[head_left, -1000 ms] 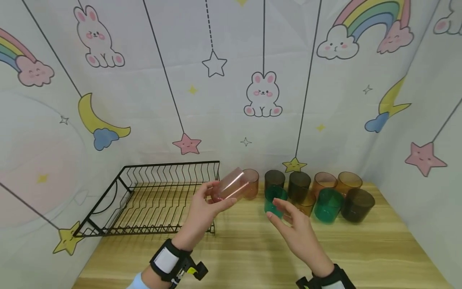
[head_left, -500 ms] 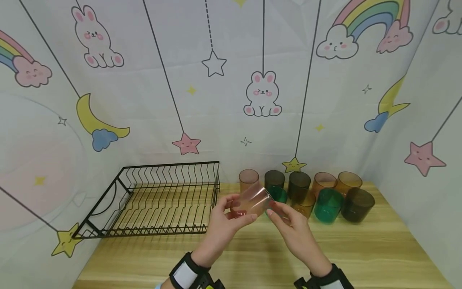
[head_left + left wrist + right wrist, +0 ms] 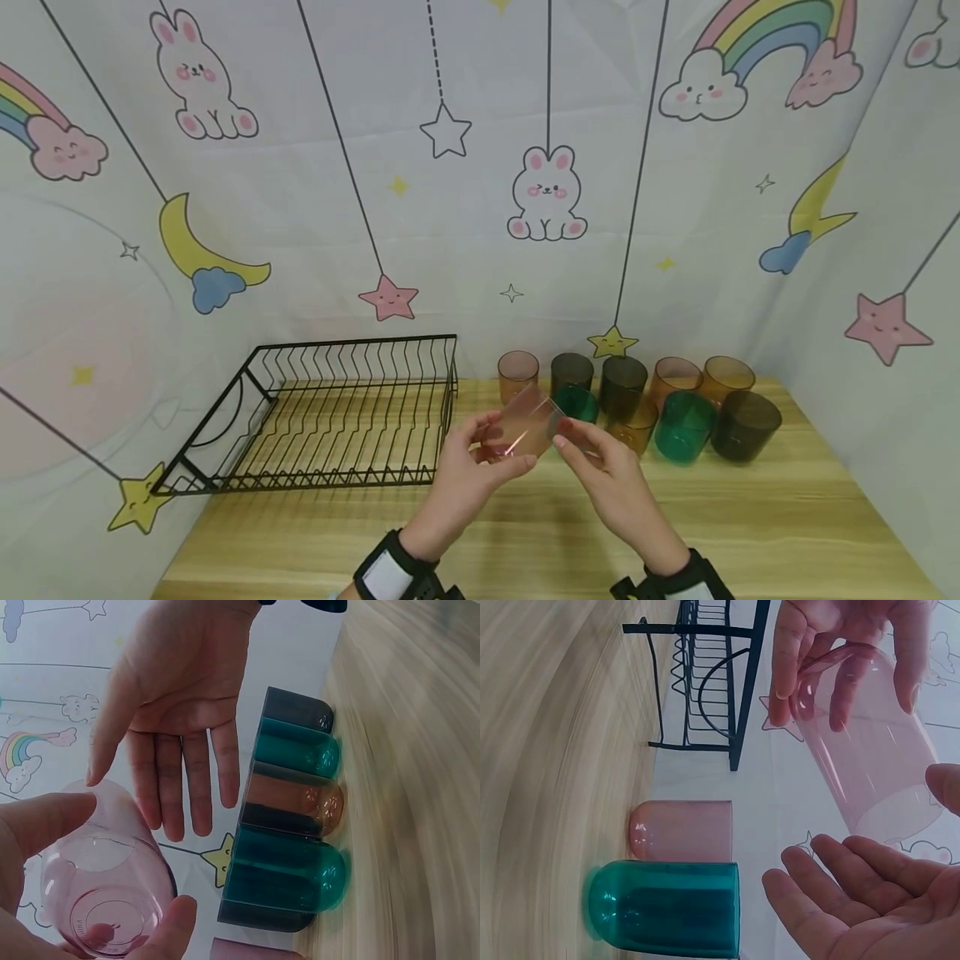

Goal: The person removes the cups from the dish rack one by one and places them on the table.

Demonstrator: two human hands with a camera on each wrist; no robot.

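Note:
A clear pink cup (image 3: 525, 425) is held in the air, tilted, with its mouth toward the right. My left hand (image 3: 472, 471) grips it near the base, thumb on the near side and fingers round the far side. At the cup's rim is my right hand (image 3: 618, 475), its thumb and fingertips right beside the edge. In the left wrist view this right hand (image 3: 187, 705) shows its palm, with the fingers extended. The right wrist view shows the pink cup (image 3: 870, 742) between both hands, its mouth facing the right fingers (image 3: 840, 877).
To the left stands a black wire dish rack (image 3: 260, 383) on the wooden table (image 3: 525, 550). Several cups line the back right, among them a pink one (image 3: 517, 371), a green one (image 3: 683, 425) and a dark one (image 3: 745, 427). A printed cloth (image 3: 480, 217) hangs behind.
My left hand has carried the pink cup right and slightly down, bringing its rim to my right hand. In the last half second both hands stay nearly still.

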